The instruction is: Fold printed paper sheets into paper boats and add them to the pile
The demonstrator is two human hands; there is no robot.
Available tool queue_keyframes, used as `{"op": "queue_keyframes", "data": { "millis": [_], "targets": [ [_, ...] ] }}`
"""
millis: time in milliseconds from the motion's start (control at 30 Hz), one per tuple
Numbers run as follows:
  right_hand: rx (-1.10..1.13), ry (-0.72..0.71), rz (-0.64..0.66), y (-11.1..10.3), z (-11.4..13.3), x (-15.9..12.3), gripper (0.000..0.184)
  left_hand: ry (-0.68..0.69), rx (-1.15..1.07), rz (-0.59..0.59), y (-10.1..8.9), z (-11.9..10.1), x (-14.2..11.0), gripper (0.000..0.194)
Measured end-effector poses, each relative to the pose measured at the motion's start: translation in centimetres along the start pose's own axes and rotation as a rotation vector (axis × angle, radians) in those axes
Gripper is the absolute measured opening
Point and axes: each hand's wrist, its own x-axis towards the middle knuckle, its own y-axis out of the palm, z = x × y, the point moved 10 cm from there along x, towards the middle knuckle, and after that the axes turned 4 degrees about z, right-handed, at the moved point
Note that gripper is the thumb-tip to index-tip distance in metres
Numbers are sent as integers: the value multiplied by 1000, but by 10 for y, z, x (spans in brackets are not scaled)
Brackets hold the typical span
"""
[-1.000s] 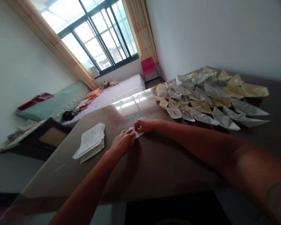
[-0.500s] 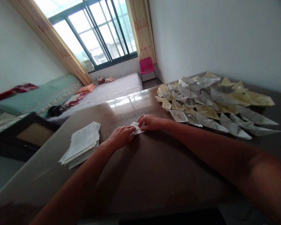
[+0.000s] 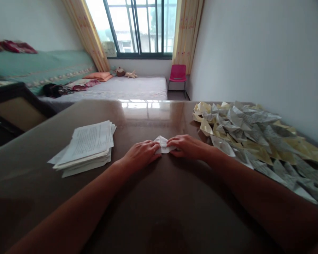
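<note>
A small folded piece of white paper, pointed at the top, lies on the brown glossy table in front of me. My left hand grips its left side, fingers closed over the edge. On the opposite side my right hand holds the paper's right edge between fingers and thumb. The fingers cover both outer ends of the paper, and its pointed middle shows between them.
A stack of printed paper sheets sits on the table's left. Many folded paper boats, white and yellowish, crowd the right side against the wall. Beyond the table are a bed, a pink chair and a dark chair back.
The camera view has levelled and shifted. My right hand has moved away from my left, toward the paper's right edge, and more of the pointed paper shows between them.
</note>
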Motion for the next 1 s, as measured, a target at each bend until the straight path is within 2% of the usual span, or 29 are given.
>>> {"op": "queue_keyframes", "data": {
  "millis": [167, 433, 667, 833, 1000],
  "targets": [
    [18, 18, -27, -5, -2, -2, 23, -10, -13, -12, 1, 1, 0, 29],
    [-75, 246, -125, -10, -27, -6, 17, -46, 14, -54, -3, 2, -2, 33],
    [-62, 199, -45, -1, -25, -4, 16, -34, 26, -75, -5, 1, -2, 29],
    [-234, 154, -3, 0, -13, 0, 41, -25, 22, -88, -3, 3, -2, 35],
    [-386, 123, 74, 6, 3, 6, 30, -14, 44, -103, -2, 1, -1, 37]
  ]
}}
